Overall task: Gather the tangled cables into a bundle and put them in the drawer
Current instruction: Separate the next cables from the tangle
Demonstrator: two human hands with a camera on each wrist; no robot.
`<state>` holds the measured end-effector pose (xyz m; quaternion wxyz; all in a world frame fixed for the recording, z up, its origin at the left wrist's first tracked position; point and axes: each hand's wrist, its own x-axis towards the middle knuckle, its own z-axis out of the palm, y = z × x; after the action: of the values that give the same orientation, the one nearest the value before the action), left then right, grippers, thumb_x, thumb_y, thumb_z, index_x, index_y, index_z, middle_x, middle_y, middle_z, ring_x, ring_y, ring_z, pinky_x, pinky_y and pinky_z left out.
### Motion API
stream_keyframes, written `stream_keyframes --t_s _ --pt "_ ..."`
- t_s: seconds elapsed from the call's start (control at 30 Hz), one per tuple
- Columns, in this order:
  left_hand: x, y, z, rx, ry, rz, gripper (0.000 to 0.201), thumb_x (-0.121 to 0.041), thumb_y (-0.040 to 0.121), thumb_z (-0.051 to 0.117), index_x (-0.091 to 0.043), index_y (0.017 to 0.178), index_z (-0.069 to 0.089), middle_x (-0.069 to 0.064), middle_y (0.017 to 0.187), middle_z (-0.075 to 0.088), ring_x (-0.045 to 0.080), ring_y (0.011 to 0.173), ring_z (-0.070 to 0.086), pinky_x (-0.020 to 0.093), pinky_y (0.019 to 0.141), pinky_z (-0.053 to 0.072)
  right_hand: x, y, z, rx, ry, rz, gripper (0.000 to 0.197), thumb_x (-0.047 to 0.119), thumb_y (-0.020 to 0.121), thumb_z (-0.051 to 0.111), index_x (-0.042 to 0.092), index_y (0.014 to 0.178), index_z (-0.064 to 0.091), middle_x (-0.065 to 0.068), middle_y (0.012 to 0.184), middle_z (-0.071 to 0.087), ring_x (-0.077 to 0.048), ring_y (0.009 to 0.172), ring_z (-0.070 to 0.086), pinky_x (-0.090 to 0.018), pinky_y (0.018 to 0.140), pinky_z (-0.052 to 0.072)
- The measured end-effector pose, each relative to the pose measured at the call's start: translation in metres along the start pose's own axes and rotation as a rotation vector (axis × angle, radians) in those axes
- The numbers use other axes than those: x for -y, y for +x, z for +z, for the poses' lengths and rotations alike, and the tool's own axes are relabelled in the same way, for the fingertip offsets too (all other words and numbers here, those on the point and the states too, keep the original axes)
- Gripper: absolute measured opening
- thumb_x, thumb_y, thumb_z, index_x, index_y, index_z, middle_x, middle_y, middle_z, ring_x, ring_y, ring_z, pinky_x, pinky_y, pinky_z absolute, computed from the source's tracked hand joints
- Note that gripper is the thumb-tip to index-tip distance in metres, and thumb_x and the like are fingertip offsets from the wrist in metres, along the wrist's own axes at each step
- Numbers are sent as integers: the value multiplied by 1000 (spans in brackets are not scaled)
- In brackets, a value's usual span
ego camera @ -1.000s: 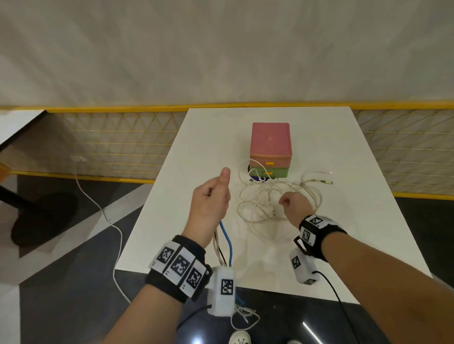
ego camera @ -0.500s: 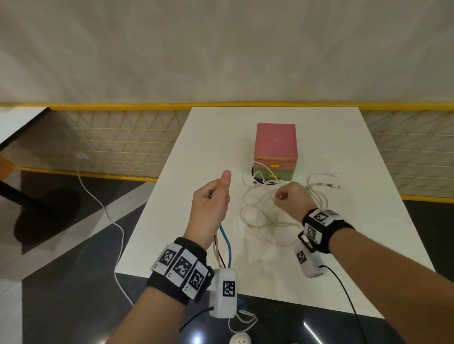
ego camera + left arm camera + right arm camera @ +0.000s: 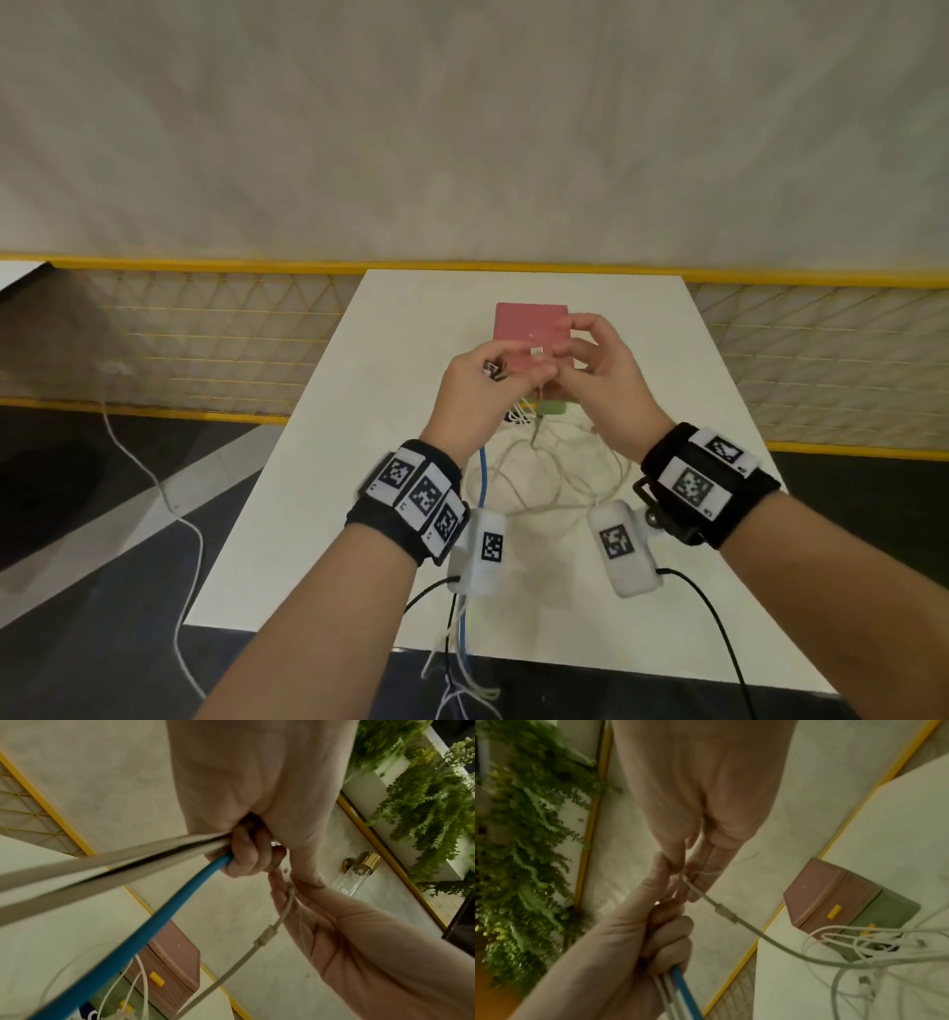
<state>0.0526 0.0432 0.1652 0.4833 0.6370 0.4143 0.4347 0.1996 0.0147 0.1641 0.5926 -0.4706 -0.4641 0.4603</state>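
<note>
Both hands are raised close together in front of the pink drawer box (image 3: 524, 329). My left hand (image 3: 488, 385) grips a bunch of cables in its fist: a blue cable (image 3: 144, 925) and some grey-white ones, which hang down past the wrist. My right hand (image 3: 580, 360) pinches the end of a white cable (image 3: 726, 912) right at the left thumb. That cable runs down to the loose tangle of white cables (image 3: 554, 473) on the table before the box's green lower drawer (image 3: 885, 923). I cannot tell whether the drawers are open.
The white table (image 3: 359, 462) ends at a near edge just below my wrists, where cable ends dangle over it. A yellow-railed mesh fence (image 3: 205, 329) runs behind and beside the table. A white cord (image 3: 169, 503) trails across the dark floor at left.
Both hands have risen from the table and come together. The right hand left the tangle and brought a white cable end up to the left hand, which still holds its bunch.
</note>
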Motion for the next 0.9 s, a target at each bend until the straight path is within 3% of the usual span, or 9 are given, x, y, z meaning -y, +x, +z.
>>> stream_keyframes --t_s 0.17,0.23,0.37,0.43,0.53,0.67,0.73,0.8,0.9 --pt "10 15 4 -37 16 10 11 -23 77 82 -21 79 71 -18 64 61 -1 63 54 15 66 43 -2 -2 1 -25 262 112 16 17 97 48 13 111 42 -25 115 59 -32 95 68 -31 73 59" --pt "10 18 6 -52 12 24 11 -21 81 78 -22 78 67 -15 67 63 0 62 56 17 66 46 -7 -1 -1 5 343 132 27 9 91 56 15 113 41 -22 114 59 -31 96 66 -36 84 57" --pt "3 25 9 -119 -28 -20 11 -17 91 64 -18 80 61 -14 53 56 0 43 46 17 50 37 -28 -2 -4 172 -222 69 34 8 88 61 11 120 51 -9 113 62 -16 101 61 -29 91 51" --pt "-1 29 6 -142 -70 -27 14 -17 93 58 -19 78 58 -7 56 54 7 46 43 23 51 35 -42 -3 -2 330 -419 49 18 17 95 54 8 109 60 -2 106 66 -7 97 62 -20 89 49" --pt "-8 35 -5 -183 -177 -27 25 -19 96 54 -21 71 54 -2 59 44 12 53 37 26 52 32 -59 -5 -5 425 -553 57 26 20 101 40 9 91 61 4 87 64 -1 82 58 -10 80 41" --pt "-24 40 -30 -206 -485 -18 35 -29 99 55 -19 67 45 -5 53 31 12 51 36 26 56 42 -81 -4 -24 467 -789 86 28 24 102 35 16 84 56 8 81 61 1 75 53 -16 76 39" --pt "-29 42 -45 -202 -556 -13 35 -34 97 56 -20 67 45 -4 55 27 11 47 30 21 45 38 -90 0 -38 447 -855 129 31 26 102 34 17 80 54 7 75 58 -5 71 54 -24 76 41" --pt "-30 41 -55 -174 -457 -14 33 -35 94 61 -22 67 48 -5 55 25 11 46 19 21 37 20 -86 5 -47 349 -846 141 33 32 101 35 18 76 53 5 68 56 -9 63 57 -33 75 46" --pt "-23 36 -49 -58 -103 -50 14 -34 87 71 -23 81 64 -11 51 33 10 42 24 19 38 20 -59 14 -40 236 -762 65 33 33 100 38 19 75 54 6 63 48 -4 48 49 -33 61 51"
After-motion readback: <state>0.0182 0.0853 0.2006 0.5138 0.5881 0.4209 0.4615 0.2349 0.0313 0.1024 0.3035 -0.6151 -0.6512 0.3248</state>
